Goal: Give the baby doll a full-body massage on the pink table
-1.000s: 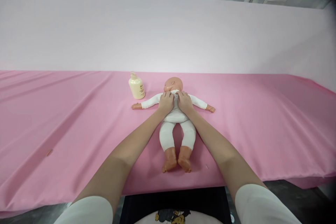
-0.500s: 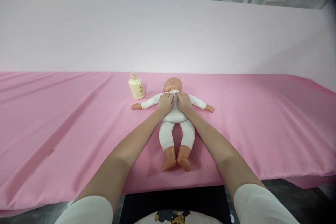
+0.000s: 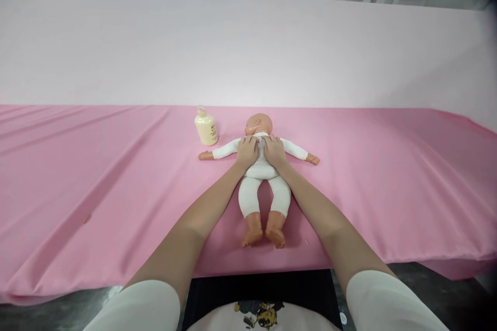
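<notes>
A baby doll (image 3: pixel 261 168) in a white suit lies on its front, its head turned to the left and its arms stretched out sideways. My left hand (image 3: pixel 247 151) rests flat on the left side of its upper back. On the right side of that back lies my right hand (image 3: pixel 275 151), also flat, fingers pointing towards the doll's head. A narrow strip of white cloth shows between my hands. Neither hand grips anything. A cream-coloured pump bottle (image 3: pixel 206 129) stands beyond the doll's left-hand arm, apart from it.
Pink cloth (image 3: pixel 373 181) covers the table, with folds on the left. A small brownish scrap (image 3: pixel 87 219) lies on it. A white partition (image 3: pixel 248 46) rises behind the table, with glass above. Something black (image 3: pixel 264 292) is below the front edge.
The view has shifted slightly, so the doll and bottle appear a little further right. My hands stay on the doll's upper back.
</notes>
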Available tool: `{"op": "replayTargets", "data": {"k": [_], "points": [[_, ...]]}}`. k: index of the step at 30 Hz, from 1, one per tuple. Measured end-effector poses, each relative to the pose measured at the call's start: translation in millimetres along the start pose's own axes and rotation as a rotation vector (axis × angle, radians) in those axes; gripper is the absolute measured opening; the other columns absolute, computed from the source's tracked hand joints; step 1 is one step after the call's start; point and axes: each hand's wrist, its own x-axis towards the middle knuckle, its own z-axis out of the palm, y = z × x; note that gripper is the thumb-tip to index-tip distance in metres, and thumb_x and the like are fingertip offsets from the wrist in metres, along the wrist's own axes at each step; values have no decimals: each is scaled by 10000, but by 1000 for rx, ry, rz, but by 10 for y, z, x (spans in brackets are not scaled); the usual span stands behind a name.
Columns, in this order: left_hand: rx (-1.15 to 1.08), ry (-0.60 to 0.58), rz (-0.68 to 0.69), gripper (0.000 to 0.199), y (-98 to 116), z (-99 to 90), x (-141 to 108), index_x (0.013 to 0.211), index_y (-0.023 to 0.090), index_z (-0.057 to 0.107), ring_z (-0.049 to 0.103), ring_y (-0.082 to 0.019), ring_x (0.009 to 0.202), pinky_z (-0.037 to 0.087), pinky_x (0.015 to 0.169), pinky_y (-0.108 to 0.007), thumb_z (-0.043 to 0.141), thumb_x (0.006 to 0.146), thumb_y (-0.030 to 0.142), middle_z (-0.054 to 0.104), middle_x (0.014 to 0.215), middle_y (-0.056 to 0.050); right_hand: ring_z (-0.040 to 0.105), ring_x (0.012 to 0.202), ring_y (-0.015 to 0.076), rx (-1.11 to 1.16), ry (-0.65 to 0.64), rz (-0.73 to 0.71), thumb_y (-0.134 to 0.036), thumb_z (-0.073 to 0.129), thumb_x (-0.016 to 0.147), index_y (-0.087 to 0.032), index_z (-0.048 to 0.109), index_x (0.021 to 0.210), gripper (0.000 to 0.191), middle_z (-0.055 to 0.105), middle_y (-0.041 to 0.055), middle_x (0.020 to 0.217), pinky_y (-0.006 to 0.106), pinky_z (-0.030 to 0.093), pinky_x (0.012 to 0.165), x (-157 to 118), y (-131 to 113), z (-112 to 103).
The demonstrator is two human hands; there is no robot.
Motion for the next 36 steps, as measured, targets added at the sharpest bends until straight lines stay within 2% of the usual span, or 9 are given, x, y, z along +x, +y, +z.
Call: {"op": "replayTargets", "data": {"k": [8, 13, 18, 24, 28, 32, 36], "points": [[-102, 22, -46, 253, -18, 26, -5, 1087, 201, 611, 544, -243, 1149, 386, 1061, -390, 391, 968, 170, 650, 1198, -88, 495, 1148, 275, 4, -6, 9, -99, 365, 968, -165, 563, 1395, 475, 583, 139, 1311, 366, 356, 1013, -30, 19, 27], [-139, 35, -58, 237, -40, 33, 3, 1060, 203, 607, 558, -220, 1171, 390, 1080, -377, 399, 955, 162, 659, 1194, -83, 512, 1160, 262, 84, 13, 19, -119, 366, 976, -175, 575, 1389, 467, 591, 128, 1321, 365, 366, 1036, -21, 66, 55], [-199, 64, -45, 207, -95, 60, 24, 1011, 188, 616, 579, -193, 1150, 417, 1064, -348, 423, 943, 158, 677, 1147, -84, 547, 1211, 204, 288, 59, -55, -141, 348, 994, -153, 631, 1314, 427, 621, 116, 1309, 336, 375, 1110, -14, 231, 144], [-267, 87, -76, 183, -116, 59, 34, 977, 198, 622, 597, -188, 1133, 430, 1072, -358, 448, 938, 161, 690, 1121, -68, 576, 1224, 191, 547, 105, -130, -210, 448, 953, -131, 674, 1204, 347, 662, 124, 1246, 354, 395, 1144, -25, 406, 231], [-297, 80, -62, 166, -124, 35, 29, 949, 196, 620, 607, -178, 1109, 437, 1059, -343, 463, 926, 146, 698, 1097, -58, 604, 1190, 198, 673, 95, -60, -245, 491, 917, -167, 692, 1116, 293, 680, 116, 1213, 391, 424, 1124, -4, 417, 240], [-320, 78, -80, 171, -125, 4, 20, 924, 200, 605, 609, -173, 1111, 431, 1060, -336, 448, 932, 133, 702, 1098, -61, 629, 1117, 186, 741, 95, 61, -290, 494, 913, -154, 695, 1025, 268, 696, 117, 1166, 371, 447, 1089, -7, 413, 235], [-360, 86, -77, 145, -131, 0, 13, 917, 193, 600, 609, -182, 1103, 424, 1063, -344, 465, 928, 139, 706, 1091, -66, 634, 1095, 185, 771, 128, 89, -329, 522, 896, -146, 696, 1000, 273, 703, 114, 1141, 364, 451, 1077, -19, 416, 249]]}}
